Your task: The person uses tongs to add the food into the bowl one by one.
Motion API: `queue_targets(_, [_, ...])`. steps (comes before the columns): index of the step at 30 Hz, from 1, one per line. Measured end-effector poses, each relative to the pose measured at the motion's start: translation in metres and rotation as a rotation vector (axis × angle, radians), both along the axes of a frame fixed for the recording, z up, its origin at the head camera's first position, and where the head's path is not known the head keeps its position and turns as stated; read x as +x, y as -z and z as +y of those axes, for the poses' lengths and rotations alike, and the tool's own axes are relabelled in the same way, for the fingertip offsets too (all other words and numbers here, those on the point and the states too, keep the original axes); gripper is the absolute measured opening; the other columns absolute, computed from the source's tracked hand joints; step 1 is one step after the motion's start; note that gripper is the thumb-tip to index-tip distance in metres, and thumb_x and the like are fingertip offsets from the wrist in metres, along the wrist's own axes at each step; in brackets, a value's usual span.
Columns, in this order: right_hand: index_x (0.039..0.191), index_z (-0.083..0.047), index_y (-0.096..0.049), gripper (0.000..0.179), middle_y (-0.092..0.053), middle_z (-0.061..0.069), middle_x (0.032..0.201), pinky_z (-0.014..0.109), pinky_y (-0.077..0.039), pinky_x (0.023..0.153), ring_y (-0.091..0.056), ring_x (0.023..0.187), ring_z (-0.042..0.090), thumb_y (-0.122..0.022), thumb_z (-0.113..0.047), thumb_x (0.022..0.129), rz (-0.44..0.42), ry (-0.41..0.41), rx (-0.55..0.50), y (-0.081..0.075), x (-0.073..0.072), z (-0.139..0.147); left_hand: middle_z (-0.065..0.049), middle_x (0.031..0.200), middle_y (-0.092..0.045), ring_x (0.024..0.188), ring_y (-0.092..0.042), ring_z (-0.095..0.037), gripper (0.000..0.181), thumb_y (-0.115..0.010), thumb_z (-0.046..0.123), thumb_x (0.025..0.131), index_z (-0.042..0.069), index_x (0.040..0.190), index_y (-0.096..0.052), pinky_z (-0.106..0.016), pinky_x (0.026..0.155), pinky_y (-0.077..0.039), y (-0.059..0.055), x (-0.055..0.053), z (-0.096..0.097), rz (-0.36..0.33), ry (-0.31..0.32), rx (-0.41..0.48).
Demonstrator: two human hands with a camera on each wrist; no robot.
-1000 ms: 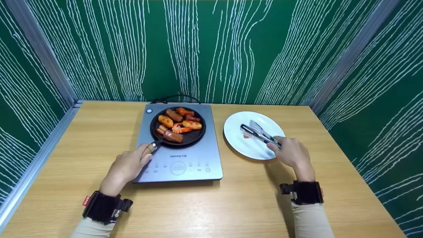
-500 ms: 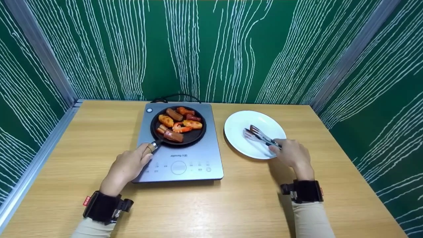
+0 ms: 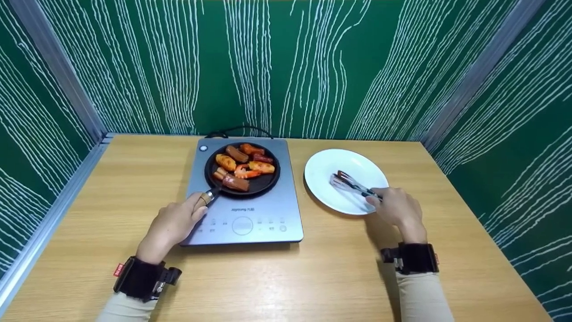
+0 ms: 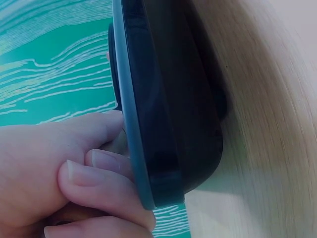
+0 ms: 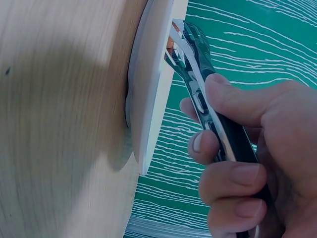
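My left hand [image 3: 172,226] grips the handle [image 3: 206,198] of a small black frying pan [image 3: 263,184] on the induction cooktop [image 3: 263,210]. Sausage pieces [image 3: 236,182], a shrimp [image 3: 246,171] and several other browned pieces lie in the pan. My right hand [image 3: 397,208] holds metal tongs [image 3: 353,184] with black grips, fingers and thumb curled round them. The tongs' heads are over the middle of a white plate [image 3: 324,165]. In the right wrist view an orange-brown patch [image 5: 170,43] shows at the tongs' tips, mostly hidden by the metal.
The cooktop and plate stand side by side on a wooden table [image 3: 286,277]. A black cord [image 3: 243,127] runs behind the cooktop. Green walls [image 3: 295,67] with white wavy lines enclose the back and sides.
The tongs' slotted heads have turned over the plate and drawn slightly nearer to me. An orange bit seen beside them earlier is out of sight in the head view. My left hand stays put.
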State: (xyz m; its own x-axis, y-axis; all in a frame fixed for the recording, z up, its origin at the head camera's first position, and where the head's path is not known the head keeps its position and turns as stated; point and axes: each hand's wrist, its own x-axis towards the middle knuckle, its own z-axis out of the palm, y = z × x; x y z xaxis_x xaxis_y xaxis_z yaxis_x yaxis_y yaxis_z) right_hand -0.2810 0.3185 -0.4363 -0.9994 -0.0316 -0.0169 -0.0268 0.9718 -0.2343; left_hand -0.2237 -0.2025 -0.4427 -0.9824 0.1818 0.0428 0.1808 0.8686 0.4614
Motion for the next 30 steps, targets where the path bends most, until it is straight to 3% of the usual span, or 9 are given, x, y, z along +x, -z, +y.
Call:
queue_targets(9, [0.145, -0.010, -0.065, 0.047, -0.065, 0.021, 0.112, 0.043, -0.040, 0.069, -0.059, 0.093, 0.036, -0.060, -0.040, 0.109, 0.053, -0.044, -0.012, -0.011, 0.005, -0.006, -0.025, 0.105, -0.067, 0.090, -0.069, -0.050, 0.024, -0.056, 0.030, 0.111, 0.014, 0.129, -0.059, -0.063, 0.071, -0.054, 0.000, 0.001, -0.001, 0.022, 0.008, -0.002])
queue_targets(18, [0.132, -0.015, -0.076, 0.033, -0.062, 0.005, 0.082, 0.040, -0.039, 0.064, -0.054, 0.071, 0.024, -0.068, -0.033, 0.106, 0.266, -0.269, -0.139, -0.040, 0.021, -0.054, -0.025, 0.104, -0.068, 0.090, -0.070, -0.049, 0.027, -0.055, 0.029, 0.112, 0.014, 0.133, -0.059, -0.065, 0.073, -0.053, -0.002, 0.000, 0.000, 0.038, 0.021, -0.015])
queue_targets(24, [0.107, -0.024, -0.078, 0.014, -0.065, -0.004, 0.082, 0.039, -0.042, 0.060, -0.053, 0.068, 0.018, -0.071, -0.035, 0.103, 0.274, -0.394, -0.043, -0.054, 0.012, -0.107, -0.024, 0.108, -0.068, 0.088, -0.068, -0.045, 0.029, -0.054, 0.030, 0.112, 0.014, 0.136, -0.058, -0.062, 0.072, -0.053, -0.002, -0.001, -0.001, 0.010, 0.010, -0.010])
queue_targets(30, [0.100, -0.022, -0.077, 0.013, -0.065, -0.003, 0.079, 0.041, -0.046, 0.058, -0.056, 0.067, 0.021, -0.072, -0.034, 0.103, 0.217, -0.444, 0.088, -0.069, 0.005, -0.146, -0.027, 0.114, -0.068, 0.096, -0.069, -0.052, 0.030, -0.054, 0.031, 0.112, 0.014, 0.137, -0.058, -0.065, 0.074, -0.053, 0.000, 0.000, -0.001, 0.013, 0.010, -0.009])
